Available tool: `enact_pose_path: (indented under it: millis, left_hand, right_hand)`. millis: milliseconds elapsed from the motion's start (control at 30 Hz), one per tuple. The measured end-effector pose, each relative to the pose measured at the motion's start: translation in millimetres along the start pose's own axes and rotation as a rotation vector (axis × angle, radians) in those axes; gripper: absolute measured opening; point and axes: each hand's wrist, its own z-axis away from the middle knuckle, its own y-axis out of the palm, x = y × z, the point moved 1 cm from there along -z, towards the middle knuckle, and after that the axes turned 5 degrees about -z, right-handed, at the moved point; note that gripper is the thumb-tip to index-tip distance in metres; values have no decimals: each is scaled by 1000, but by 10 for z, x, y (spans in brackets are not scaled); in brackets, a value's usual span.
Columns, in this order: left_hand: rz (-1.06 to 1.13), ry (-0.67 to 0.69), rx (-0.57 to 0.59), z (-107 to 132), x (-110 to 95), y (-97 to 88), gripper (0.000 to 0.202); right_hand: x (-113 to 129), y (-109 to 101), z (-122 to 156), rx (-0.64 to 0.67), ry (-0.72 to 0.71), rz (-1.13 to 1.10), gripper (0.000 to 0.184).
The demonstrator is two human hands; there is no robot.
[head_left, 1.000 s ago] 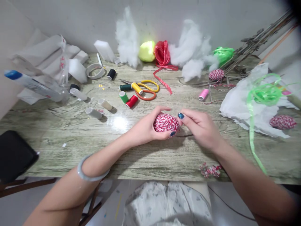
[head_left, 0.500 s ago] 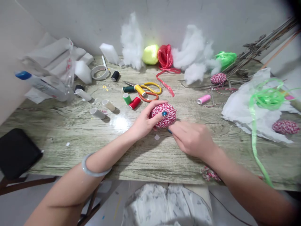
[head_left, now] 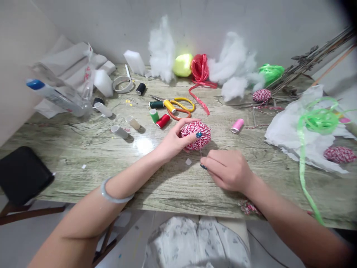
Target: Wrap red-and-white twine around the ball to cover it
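Note:
A ball of red-and-white twisted twine point(head_left: 192, 130) sits above the near middle of the table. My left hand point(head_left: 181, 137) is closed around it, with the thumb laid across its front. Just below and to the right, my right hand point(head_left: 225, 167) is in a pinch, knuckles up. A thin pale thread point(head_left: 200, 150) runs straight from the ball's lower edge down to the pinched fingertips. Whether a needle is hidden in those fingers I cannot tell. A small white scrap point(head_left: 188, 162) lies on the table between the hands.
Scissors point(head_left: 182, 106) and several thread spools point(head_left: 163, 121) lie beyond the ball. A pink spool point(head_left: 237, 125) stands to the right. White stuffing point(head_left: 232, 69) and red ribbon point(head_left: 200, 69) line the wall. Green ribbon point(head_left: 302, 167) trails down the right; a bottle point(head_left: 60, 98) leans left.
My right hand has drawn down and away from the ball, and a taut strand now shows between them. The left hand keeps its hold. The whole view has shifted slightly.

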Motion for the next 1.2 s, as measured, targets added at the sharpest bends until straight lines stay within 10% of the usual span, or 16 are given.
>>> enact_pose_path:
  millis: [667,867,967,1100,1200]
  left_hand:
    - [222,-104,13,-7,-7,38,41]
    - [57,25,-157,-40,-48,-79,40]
    - [-141,184,-253,-49,-85,-142,38]
    - [-277,267,-255,-60,-79,-170,39]
    - [-291,266,-226,-67,-51,-159,40]
  right_hand:
    - [-45,126,38,108,-85,-287,22]
    - [-264,-21,82,326,211,-484,19]
    - [-313,-221,45,147,445,-334,18]
    - [135,-454,-15,-434,726,-424,14]
    - [729,-471,-10,-48,483,-611,29]
